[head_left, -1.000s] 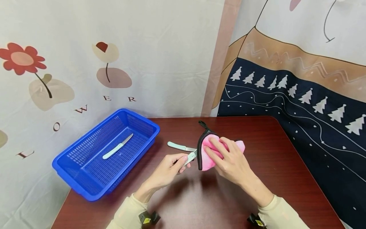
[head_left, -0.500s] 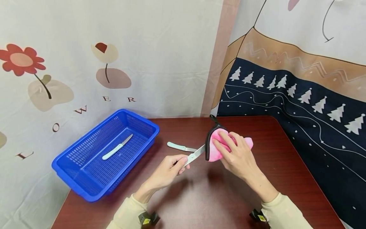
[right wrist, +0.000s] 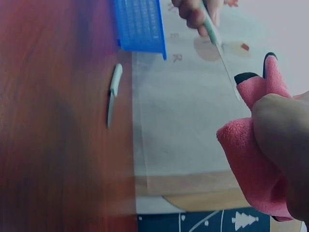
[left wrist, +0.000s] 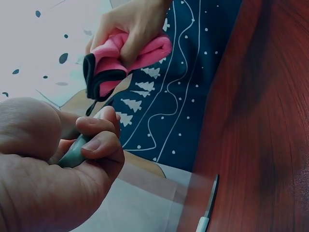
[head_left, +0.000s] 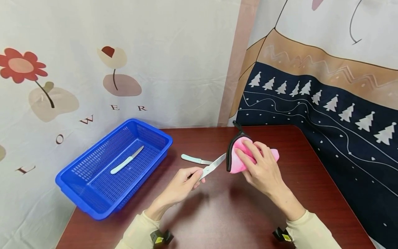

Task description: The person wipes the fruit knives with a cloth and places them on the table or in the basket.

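Observation:
My left hand (head_left: 183, 186) grips the pale green handle of a knife (head_left: 212, 167), its blade pointing up and right. In the right wrist view that knife (right wrist: 211, 30) shows its whole blade, the tip near the cloth. My right hand (head_left: 264, 171) holds a folded pink cloth (head_left: 237, 155) with black trim and a hanging loop. The cloth's folded black edge faces the blade tip, and the two overlap little or not at all in the head view. Behind the held knife, a second knife (head_left: 192, 158) lies on the table, its blade partly behind the held one.
A blue plastic basket (head_left: 102, 211) stands at the left of the brown table (head_left: 205, 224). Inside it lies a third knife (head_left: 126, 160) with a pale handle. Printed curtains (head_left: 174, 62) hang along the table's far side and right side.
My right hand and the cloth have moved right and up, away from the left hand. More of the held knife's blade now shows. The left hand has stayed nearly still.

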